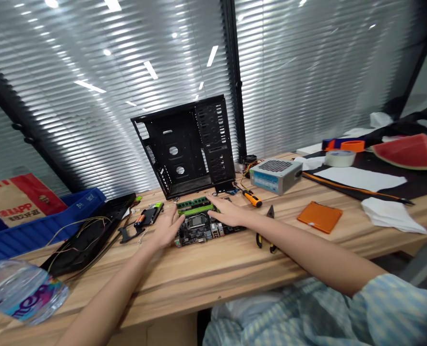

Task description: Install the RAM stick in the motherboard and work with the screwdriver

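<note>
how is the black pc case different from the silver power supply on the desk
The black computer case chassis is an open, perforated metal frame, while the power supply unit is a closed silver box with a dark grille on top and a blue-and-white label. The chassis is much larger than the power supply unit. The chassis stands upright on its edge, while the power supply unit sits flat. Both rest on the wooden desk.

**Few Legible Words on the Bench**

At nine o'clock, a cardboard box (18, 204) shows dark capitals ending "APP"; at seven o'clock, a plastic water bottle (22, 293) has a pink label reading roughly "more"; print on the motherboard (199, 228) and power supply (276, 177) is too small to read
</note>
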`<state>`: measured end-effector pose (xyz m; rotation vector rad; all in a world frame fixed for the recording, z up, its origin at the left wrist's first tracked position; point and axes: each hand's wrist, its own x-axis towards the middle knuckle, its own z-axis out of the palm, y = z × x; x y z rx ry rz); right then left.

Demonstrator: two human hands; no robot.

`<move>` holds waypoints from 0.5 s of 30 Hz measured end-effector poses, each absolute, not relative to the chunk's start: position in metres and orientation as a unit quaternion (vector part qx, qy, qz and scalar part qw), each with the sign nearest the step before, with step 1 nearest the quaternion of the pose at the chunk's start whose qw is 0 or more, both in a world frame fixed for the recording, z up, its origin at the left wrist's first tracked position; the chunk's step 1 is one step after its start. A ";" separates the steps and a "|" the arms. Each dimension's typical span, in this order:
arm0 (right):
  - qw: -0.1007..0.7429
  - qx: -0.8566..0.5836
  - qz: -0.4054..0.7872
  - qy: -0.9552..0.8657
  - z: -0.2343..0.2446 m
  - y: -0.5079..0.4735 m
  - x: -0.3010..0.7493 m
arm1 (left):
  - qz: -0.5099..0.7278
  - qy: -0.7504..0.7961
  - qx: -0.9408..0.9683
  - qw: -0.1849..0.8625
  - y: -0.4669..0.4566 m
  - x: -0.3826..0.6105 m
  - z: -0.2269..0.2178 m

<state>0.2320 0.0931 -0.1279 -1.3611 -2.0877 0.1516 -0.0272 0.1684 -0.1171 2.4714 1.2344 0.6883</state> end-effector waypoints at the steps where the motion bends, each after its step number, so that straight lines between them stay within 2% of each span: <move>1: 0.323 -0.511 0.057 -0.795 -0.129 0.094 0.232 | 0.238 0.432 0.858 0.147 0.170 -0.028 -0.119; 11: 0.344 -0.513 0.099 -0.780 -0.137 0.099 0.236 | 0.225 0.425 0.868 0.126 0.175 -0.029 -0.120; 15: 0.326 -0.522 0.116 -0.780 -0.138 0.100 0.236 | 0.202 0.431 0.872 0.114 0.175 -0.028 -0.121</move>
